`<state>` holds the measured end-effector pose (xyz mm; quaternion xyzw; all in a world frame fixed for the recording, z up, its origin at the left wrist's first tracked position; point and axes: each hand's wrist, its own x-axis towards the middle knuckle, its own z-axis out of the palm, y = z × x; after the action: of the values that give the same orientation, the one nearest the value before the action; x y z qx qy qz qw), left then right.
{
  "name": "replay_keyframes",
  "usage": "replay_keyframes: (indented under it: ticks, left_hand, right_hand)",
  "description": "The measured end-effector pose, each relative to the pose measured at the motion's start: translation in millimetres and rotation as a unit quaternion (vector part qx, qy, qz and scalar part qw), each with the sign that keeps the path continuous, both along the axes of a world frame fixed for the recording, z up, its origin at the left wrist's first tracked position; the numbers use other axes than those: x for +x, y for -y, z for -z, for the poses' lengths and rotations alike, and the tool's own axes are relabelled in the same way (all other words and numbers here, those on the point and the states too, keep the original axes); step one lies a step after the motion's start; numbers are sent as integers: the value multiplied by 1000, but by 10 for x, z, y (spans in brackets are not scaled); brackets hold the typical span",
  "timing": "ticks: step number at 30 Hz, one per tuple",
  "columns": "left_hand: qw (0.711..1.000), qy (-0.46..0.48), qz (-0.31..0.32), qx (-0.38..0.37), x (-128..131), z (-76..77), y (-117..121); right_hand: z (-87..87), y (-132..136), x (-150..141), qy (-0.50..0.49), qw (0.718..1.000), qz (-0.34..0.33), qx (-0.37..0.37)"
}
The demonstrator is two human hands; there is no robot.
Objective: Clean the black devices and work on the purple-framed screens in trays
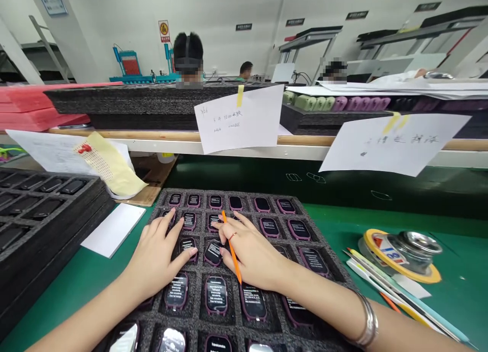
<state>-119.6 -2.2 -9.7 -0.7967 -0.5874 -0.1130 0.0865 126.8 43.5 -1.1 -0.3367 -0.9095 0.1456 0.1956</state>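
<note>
Probably an electronics factory: green workbench (396, 225), foam trays of smartwatches (244, 195).

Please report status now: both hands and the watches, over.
Left hand spread over smartwatches in black foam tray. Right hand holding orange pencil, fingertips by one watch. Nothing blocks the hands.

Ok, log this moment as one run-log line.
left hand: fingertips on pink-framed black-screen smartwatch | right hand: holding thin orange stick | under both: black foam tray

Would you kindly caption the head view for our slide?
Left hand and right hand with orange stick on smartwatches in foam tray.
</note>
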Motion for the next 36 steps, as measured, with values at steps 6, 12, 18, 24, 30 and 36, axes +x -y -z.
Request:
replay_keyframes:
  ticks: [6, 12, 18, 24, 30, 36]
  left_hand:
    - [999, 20, 24, -13, 22, 29, -2]
    - [999, 26, 28, 1, 4, -23, -33]
    - [999, 31, -12, 4, -67, 5, -225]
    - [999, 36, -6, -5, -49, 39, -378]
    - [999, 10, 45, 8, -42, -66, -118]
    - [999, 7, 46, 17, -30, 3, -60]
  right_hand:
    - [-26, 10, 18, -17, 1000, 6, 14]
    - [-9, -27, 66, -22, 1000, 9, -6]
    - [30, -166, 20, -39, 999, 16, -16]
    - [101, -413, -26, -70, 996, 51, -13]
    - [101, -427, -148, -58, 998, 13, -14]
    - [66, -514, -329, -65, 998, -9, -9]
